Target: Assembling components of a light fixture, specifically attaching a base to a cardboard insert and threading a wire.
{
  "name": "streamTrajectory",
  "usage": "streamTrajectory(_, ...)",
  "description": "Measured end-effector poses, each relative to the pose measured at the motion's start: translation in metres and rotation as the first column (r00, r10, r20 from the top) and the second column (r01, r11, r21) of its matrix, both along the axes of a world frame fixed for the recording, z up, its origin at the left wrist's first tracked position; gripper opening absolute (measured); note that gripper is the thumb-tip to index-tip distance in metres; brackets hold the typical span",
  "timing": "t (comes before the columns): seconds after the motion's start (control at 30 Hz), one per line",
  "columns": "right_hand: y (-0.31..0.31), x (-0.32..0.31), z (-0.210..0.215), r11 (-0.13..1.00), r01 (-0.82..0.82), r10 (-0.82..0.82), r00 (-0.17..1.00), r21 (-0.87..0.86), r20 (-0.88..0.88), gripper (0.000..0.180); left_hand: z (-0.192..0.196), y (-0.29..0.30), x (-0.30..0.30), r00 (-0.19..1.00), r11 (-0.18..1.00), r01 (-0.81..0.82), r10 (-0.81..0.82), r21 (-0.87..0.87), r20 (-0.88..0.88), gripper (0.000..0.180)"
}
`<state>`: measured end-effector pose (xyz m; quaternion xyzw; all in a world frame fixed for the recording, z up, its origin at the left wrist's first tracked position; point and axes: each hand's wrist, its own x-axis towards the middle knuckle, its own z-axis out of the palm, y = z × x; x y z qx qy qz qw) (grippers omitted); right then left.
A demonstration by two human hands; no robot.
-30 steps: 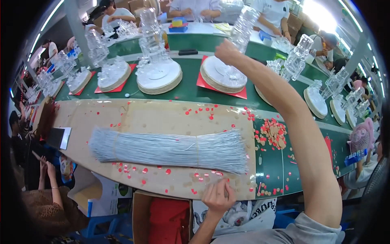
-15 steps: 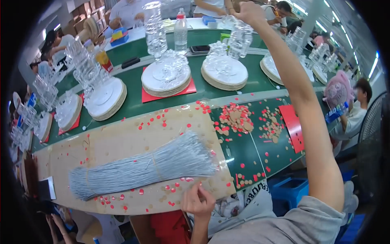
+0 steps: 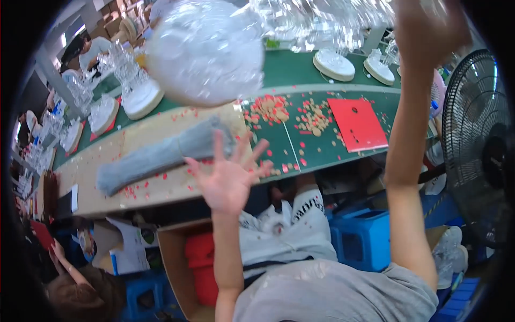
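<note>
One cardboard box [image 3: 173, 260] holds red material [image 3: 201, 271], the left hand [image 3: 228, 185] spread nearby.

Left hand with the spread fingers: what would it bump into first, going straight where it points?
In the picture, the left hand would first meet the long grey bundle of thin strands, near its right end. Depth is unclear: if it passes above, the blurred white round disc probably comes first.

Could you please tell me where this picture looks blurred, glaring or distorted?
Head view: the right hand and round white piece look smeared, probably by motion; head view: bright glints streak the clear plastic; head view: the green table bows along its front edge, as fisheye lenses do.
</note>
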<state>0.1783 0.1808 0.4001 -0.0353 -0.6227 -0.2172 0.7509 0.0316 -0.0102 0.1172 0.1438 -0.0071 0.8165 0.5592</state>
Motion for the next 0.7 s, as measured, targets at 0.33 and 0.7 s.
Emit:
streamTrajectory(0.33, -0.095, 0.137, -0.342, 0.716, -0.279, 0.653, 0.592, -0.641, 0.472, 0.077, -0.156, -0.252, 0.056, 0.369, 0.055, -0.929, 0.127, -0.365, -0.921, 0.078)
streamTrajectory(0.7, -0.175, 0.114, -0.532, 0.247, 0.309, 0.885, 0.315, -0.918, 0.344, 0.063, -0.091, -0.222, 0.088, 0.717, 0.483, -0.693, 0.386, -0.535, -0.58, 0.059)
